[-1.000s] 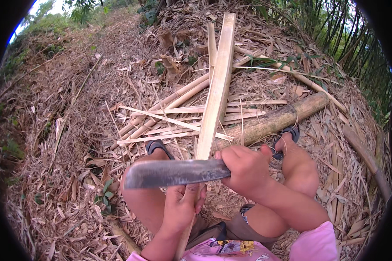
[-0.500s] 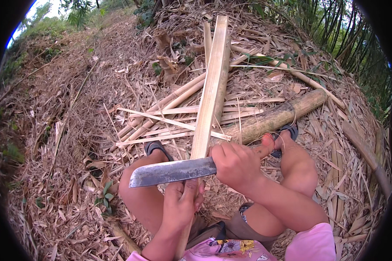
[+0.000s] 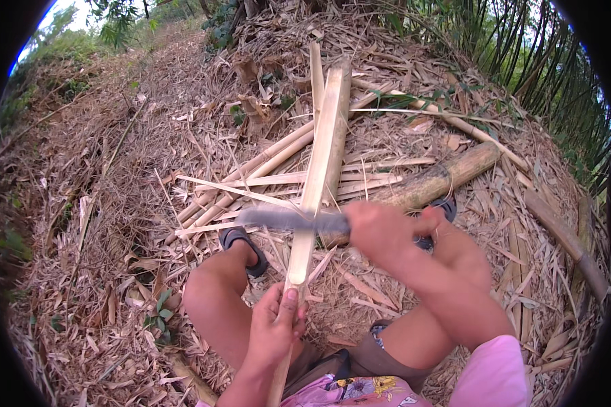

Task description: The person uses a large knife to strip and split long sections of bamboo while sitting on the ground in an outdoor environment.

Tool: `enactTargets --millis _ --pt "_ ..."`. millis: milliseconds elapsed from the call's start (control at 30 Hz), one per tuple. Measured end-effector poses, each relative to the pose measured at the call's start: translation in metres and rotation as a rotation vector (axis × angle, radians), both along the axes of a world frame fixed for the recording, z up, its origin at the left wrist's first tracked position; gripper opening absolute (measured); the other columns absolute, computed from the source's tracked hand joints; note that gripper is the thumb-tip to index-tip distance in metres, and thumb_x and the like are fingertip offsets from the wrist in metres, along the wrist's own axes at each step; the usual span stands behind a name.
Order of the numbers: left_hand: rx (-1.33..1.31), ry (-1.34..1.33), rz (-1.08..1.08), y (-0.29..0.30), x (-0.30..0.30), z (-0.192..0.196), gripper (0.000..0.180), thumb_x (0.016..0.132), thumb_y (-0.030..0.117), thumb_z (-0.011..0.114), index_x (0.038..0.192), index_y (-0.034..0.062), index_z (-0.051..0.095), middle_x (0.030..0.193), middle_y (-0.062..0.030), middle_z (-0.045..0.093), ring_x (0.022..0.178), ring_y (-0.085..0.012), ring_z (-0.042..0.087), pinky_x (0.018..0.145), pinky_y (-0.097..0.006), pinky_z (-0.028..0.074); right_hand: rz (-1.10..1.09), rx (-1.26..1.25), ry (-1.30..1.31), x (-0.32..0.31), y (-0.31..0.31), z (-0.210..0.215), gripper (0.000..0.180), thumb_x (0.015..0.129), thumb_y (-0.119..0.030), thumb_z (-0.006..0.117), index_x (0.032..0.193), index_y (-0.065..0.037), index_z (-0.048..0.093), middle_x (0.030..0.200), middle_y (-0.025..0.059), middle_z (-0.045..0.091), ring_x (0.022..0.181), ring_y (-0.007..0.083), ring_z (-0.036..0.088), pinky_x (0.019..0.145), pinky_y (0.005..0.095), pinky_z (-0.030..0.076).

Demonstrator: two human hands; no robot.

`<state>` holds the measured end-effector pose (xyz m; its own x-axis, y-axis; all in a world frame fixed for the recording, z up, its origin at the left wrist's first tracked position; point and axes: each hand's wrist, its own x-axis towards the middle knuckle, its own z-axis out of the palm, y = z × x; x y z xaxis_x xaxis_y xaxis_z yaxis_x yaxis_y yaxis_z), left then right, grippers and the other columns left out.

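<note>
My left hand (image 3: 276,322) is wrapped around the near part of a long, pale split bamboo strip (image 3: 317,173), thumb on top. The strip slants away from my body between my knees. Gripped in my right hand (image 3: 379,230) is a machete (image 3: 271,218), its blade pointing left across the strip, beyond my left hand. Motion blurs the blade, and I cannot tell whether it touches the strip. A pale, rounded shaved patch (image 3: 297,274) shows on the strip just ahead of my left thumb.
A thick bamboo log (image 3: 465,166) lies beyond my right foot. Several thin bamboo strips (image 3: 251,192) and poles (image 3: 282,150) lie crossed ahead. Another pole (image 3: 560,234) is at the right. Dry leaves cover the sloping ground, with stumps (image 3: 254,112) farther off and standing bamboo (image 3: 516,47) behind.
The machete has moved away from my left hand, farther along the strip. The strip's far end now appears lower in view. My left hand keeps its hold.
</note>
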<state>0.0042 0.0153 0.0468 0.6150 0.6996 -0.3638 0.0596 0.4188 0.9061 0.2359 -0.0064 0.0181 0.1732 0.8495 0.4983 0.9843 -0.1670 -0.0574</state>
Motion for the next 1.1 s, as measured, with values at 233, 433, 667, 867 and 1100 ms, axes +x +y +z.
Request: enactTargets --millis 233,433,667,867,1100 --pt "-0.008 0.037 -0.037 -0.006 -0.022 0.009 0.028 0.105 0.026 0.047 0.116 0.001 0.052 0.074 -0.0022 0.051 0.049 -0.0043 0.038 0.042 -0.018 0.031 0.052 0.185 -0.085 0.044 0.025 0.008 0.012 0.08 -0.011 0.055 0.068 -0.008 0.055 0.063 0.0083 0.062 0.054 0.0236 0.066 0.049 0.0354 0.054" --pt "0.004 0.052 0.015 -0.009 -0.022 0.002 0.028 0.104 0.027 0.048 0.115 0.0011 0.052 0.073 -0.0033 0.052 0.046 -0.0048 0.038 0.041 -0.019 0.031 0.111 0.113 -0.125 -0.007 0.015 0.003 0.012 0.076 -0.011 0.057 0.065 -0.008 0.054 0.058 0.0095 0.059 0.05 0.023 0.063 0.044 0.0368 0.052" --pt "-0.041 0.066 0.01 -0.016 -0.038 0.004 0.024 0.105 0.023 0.047 0.113 0.0015 0.051 0.072 -0.003 0.051 0.048 -0.006 0.041 0.042 -0.02 0.032 -0.062 0.163 -0.041 0.044 0.043 0.004 0.016 0.078 -0.014 0.055 0.063 -0.008 0.054 0.058 0.0095 0.06 0.051 0.0229 0.063 0.047 0.0404 0.053" --pt "0.07 0.07 -0.061 -0.026 -0.043 0.006 0.017 0.104 0.02 0.047 0.103 0.0041 0.051 0.071 -0.0044 0.052 0.05 -0.0128 0.046 0.045 -0.025 0.037 -0.033 0.012 -0.241 0.066 0.042 -0.018 0.016 0.086 -0.022 0.054 0.077 -0.01 0.058 0.064 0.008 0.061 0.056 0.0274 0.065 0.056 0.05 0.053" --pt "0.024 0.03 0.017 -0.041 -0.048 0.0 0.021 0.106 0.02 0.044 0.089 0.0071 0.048 0.063 0.0021 0.043 0.044 -0.006 0.035 0.039 -0.021 0.027 -0.103 -0.127 0.023 0.068 0.03 0.014 0.016 0.088 -0.017 0.053 0.078 -0.01 0.062 0.071 0.014 0.067 0.066 0.0294 0.07 0.062 0.0447 0.057"
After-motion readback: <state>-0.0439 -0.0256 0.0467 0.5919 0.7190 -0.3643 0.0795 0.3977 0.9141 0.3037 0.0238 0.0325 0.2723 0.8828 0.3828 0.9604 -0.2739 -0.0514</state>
